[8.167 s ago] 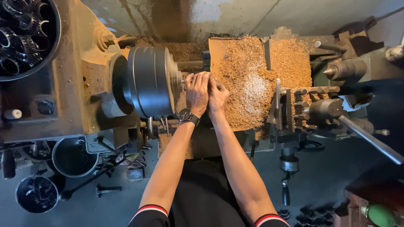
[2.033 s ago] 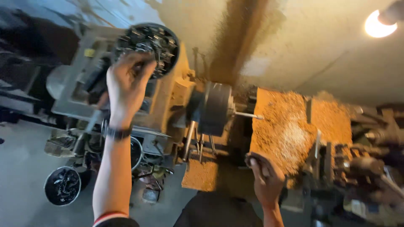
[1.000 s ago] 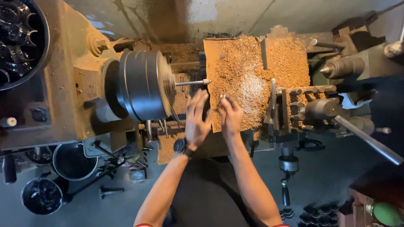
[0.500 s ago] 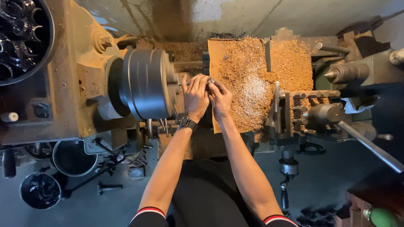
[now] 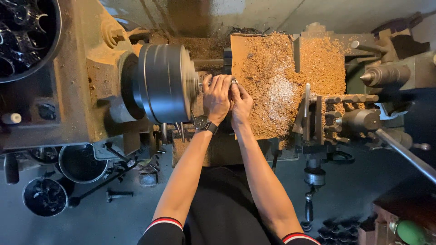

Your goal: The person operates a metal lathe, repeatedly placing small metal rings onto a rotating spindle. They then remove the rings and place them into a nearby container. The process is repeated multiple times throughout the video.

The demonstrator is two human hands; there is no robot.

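I stand at a metal lathe. Its round grey chuck (image 5: 163,84) is blurred, as if it turns. Both my hands meet just right of the chuck's face. My left hand (image 5: 217,95), with a dark wristwatch, has its fingers curled over a thin rod (image 5: 200,84) that sticks out of the chuck. My right hand (image 5: 240,102) presses against the left one, fingers closed on the same spot. What the fingers pinch is hidden. The tool post (image 5: 329,115) stands apart to the right.
Golden chips cover the lathe bed (image 5: 272,86). The pointed tailstock centre (image 5: 379,76) sits at the right. A round tray of dark parts (image 5: 22,36) rests on the headstock. Buckets (image 5: 81,163) and a pan of parts (image 5: 44,196) stand on the floor at left.
Two seconds ago my left hand reached up to the tray of parts. Both hands then came back to the chuck and closed together at the rod.
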